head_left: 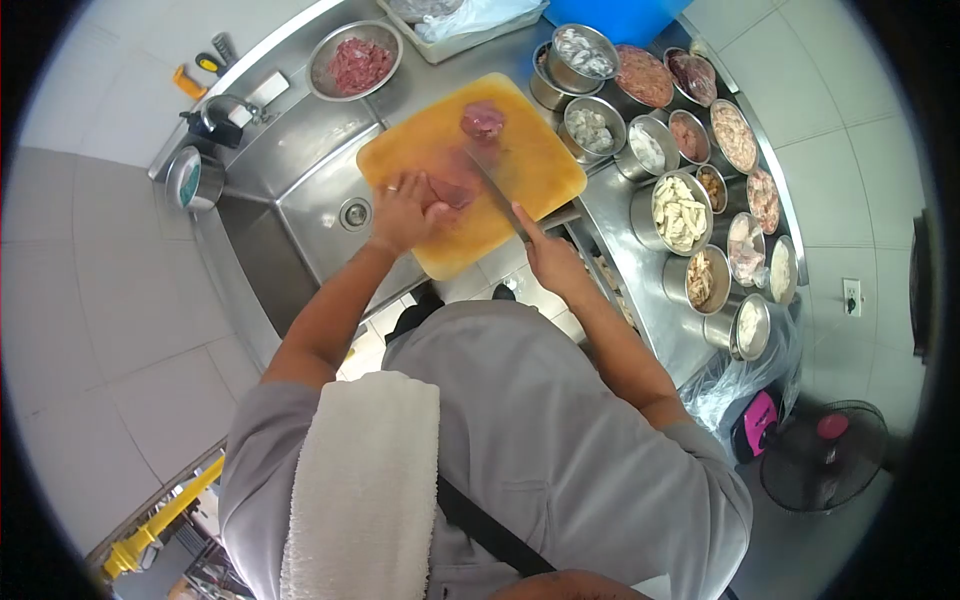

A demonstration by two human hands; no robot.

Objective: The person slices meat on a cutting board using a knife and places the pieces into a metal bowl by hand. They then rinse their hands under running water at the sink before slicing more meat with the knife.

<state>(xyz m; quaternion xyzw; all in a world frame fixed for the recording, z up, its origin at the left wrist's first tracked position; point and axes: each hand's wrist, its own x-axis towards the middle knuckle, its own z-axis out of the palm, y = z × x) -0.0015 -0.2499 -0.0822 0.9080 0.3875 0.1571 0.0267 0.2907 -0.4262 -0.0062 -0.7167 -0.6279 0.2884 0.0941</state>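
Note:
A yellow cutting board [540, 165] lies across the sink edge and the counter. My left hand [403, 214] rests on the board with its fingers pressed against a piece of raw meat [452, 190]. In my right hand [552, 262] is the handle of a long knife [492, 187], its blade reaching over the board beside that meat, the tip near the middle. A smaller lump of meat [483, 120] lies farther up the board, apart from my hands.
A steel bowl of cut red meat [361, 66] stands behind the board. The sink [310, 200] is at the left, with a faucet [232, 112]. Several steel containers of food, one with pale strips [681, 214], crowd the right counter. A fan [825, 455] stands lower right.

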